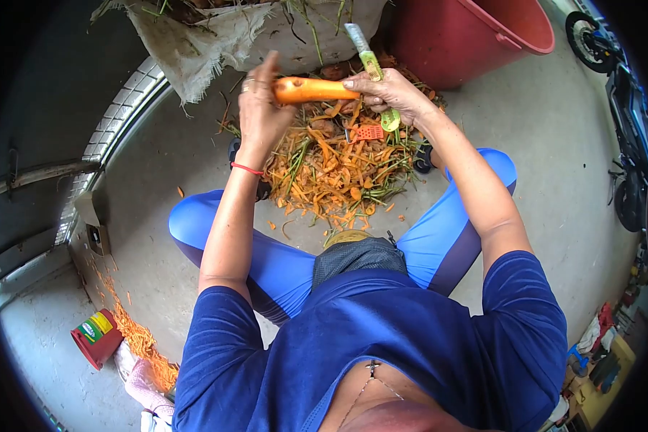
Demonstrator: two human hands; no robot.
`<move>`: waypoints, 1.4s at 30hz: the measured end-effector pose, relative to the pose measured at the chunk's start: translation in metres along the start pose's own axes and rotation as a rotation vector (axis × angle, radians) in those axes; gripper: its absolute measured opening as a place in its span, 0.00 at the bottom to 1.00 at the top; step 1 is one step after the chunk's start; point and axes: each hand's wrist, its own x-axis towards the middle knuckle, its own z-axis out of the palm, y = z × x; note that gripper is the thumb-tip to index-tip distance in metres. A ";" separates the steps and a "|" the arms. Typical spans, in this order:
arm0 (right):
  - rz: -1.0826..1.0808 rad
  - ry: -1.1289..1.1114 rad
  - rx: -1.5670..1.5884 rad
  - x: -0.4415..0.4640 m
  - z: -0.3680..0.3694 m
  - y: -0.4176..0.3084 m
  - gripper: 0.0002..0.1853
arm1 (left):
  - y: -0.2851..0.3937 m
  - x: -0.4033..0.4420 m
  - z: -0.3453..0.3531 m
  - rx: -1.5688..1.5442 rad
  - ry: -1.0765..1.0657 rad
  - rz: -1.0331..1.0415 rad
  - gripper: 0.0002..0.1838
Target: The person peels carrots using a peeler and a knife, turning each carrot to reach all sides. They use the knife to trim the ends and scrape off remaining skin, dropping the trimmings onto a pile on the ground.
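Note:
A peeled orange carrot [313, 89] lies level across the gap between my hands. My right hand [392, 93] grips its right end, thumb along the top, and also holds a green-handled knife [368, 61] whose blade points up and away. At the carrot's left end is my left hand [261, 104], its fingers stretched upward and slightly blurred; whether the palm touches the carrot I cannot tell. Below them spreads a heap of carrot peelings and green stalks [324, 165]. An orange slotted tool [368, 132] rests on the heap.
A large red tub [453, 43] stands at the back right. A frayed white sack [230, 43] with stalks hangs over the back left. Shredded orange pieces [140, 338] and a red container [97, 338] lie at lower left. A motorcycle [623, 129] is at far right.

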 end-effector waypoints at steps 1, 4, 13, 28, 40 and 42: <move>-0.017 0.020 0.036 0.001 -0.002 0.001 0.21 | -0.002 0.000 -0.001 -0.001 0.144 -0.026 0.43; -0.096 0.078 0.123 0.005 -0.005 -0.002 0.20 | -0.025 -0.001 0.029 -0.553 0.382 -0.462 0.44; -0.171 0.033 -0.127 -0.006 0.045 0.013 0.19 | 0.021 -0.001 0.036 -1.508 0.140 -0.614 0.17; -0.390 0.118 -1.047 -0.008 0.017 0.019 0.21 | 0.012 -0.020 0.025 -0.164 -0.253 -0.227 0.24; -0.117 -0.024 -1.012 -0.003 0.015 0.030 0.25 | 0.026 -0.022 0.011 -0.231 -0.459 -0.312 0.25; -0.004 -0.058 -1.100 0.009 0.002 0.048 0.26 | 0.034 -0.034 0.019 -0.751 -0.433 -0.196 0.24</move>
